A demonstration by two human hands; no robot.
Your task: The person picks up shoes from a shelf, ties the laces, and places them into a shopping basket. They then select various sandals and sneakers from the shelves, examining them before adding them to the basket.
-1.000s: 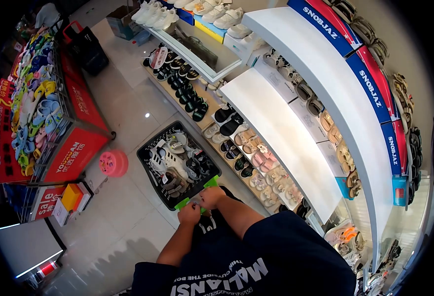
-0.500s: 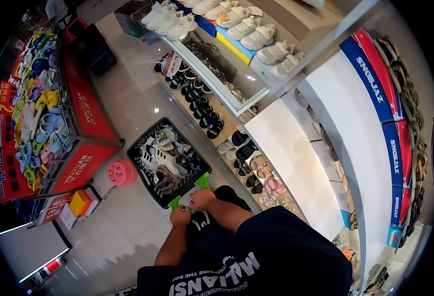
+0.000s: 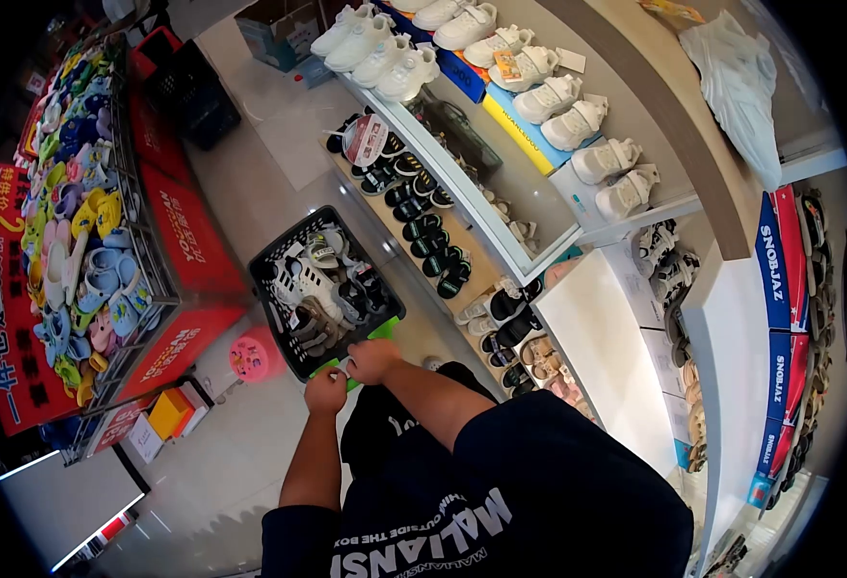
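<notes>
A black plastic basket (image 3: 271, 279) stands on the tiled floor ahead, filled with several shoes in white, grey, brown and black. Bright green handle parts (image 3: 382, 328) show at its near end. My left hand (image 3: 326, 391) is closed at the near left corner, over the green part. Just to its right, my right hand (image 3: 372, 361) is also closed, beside the green handle. Between the two hands a small pale bit shows, too small to name. Among the shoes, white ones with black stripes (image 3: 314, 286) lie near the middle, brown ones (image 3: 316, 328) at the near side.
A red-sided bin (image 3: 187, 226) heaped with colourful clogs stands at the left. A pink stool (image 3: 256, 355) is beside the basket. Shelves of white shoes (image 3: 548, 98) and dark sandals (image 3: 423, 236) line the right. A black crate (image 3: 192, 94) stands behind.
The view has shifted, so the shelves sit farther right. My hands and the basket appear slightly higher in view. Both hands remain closed at the basket's near end.
</notes>
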